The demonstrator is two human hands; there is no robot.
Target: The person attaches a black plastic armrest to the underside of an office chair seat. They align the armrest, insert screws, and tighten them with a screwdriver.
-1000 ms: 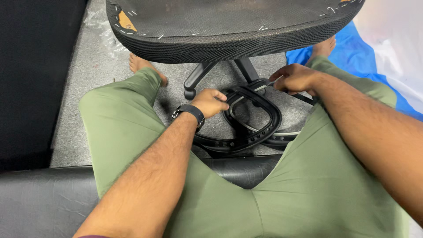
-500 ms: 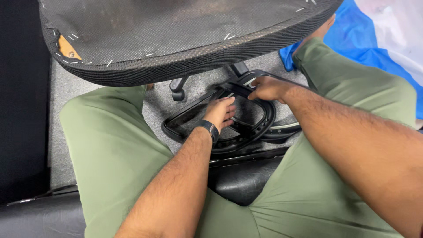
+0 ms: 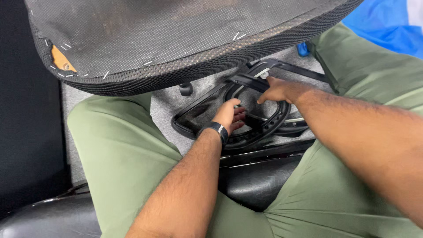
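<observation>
A black plastic loop-shaped chair armrest frame (image 3: 200,112) lies on the grey carpet between my knees. My left hand (image 3: 229,115), with a black wristband, reaches into the loop and rests its fingers on an inner bar. My right hand (image 3: 280,90) presses its fingertips on the frame's far upper edge, near a small light-coloured part (image 3: 262,74). Whether either hand grips the frame is unclear. A black mesh office chair seat (image 3: 176,39), tipped over, fills the top of the view and hides the far end of the frame.
My legs in green trousers (image 3: 119,154) flank the frame. I sit on a black leather seat (image 3: 255,185). A black caster (image 3: 186,89) shows under the mesh seat. Blue cloth (image 3: 387,31) lies at the top right, a dark panel (image 3: 26,132) on the left.
The view has moved closer and lower. The mesh seat now fills more of the top. My left hand has gone deeper into the loop, and my right hand has slid along the frame's far edge.
</observation>
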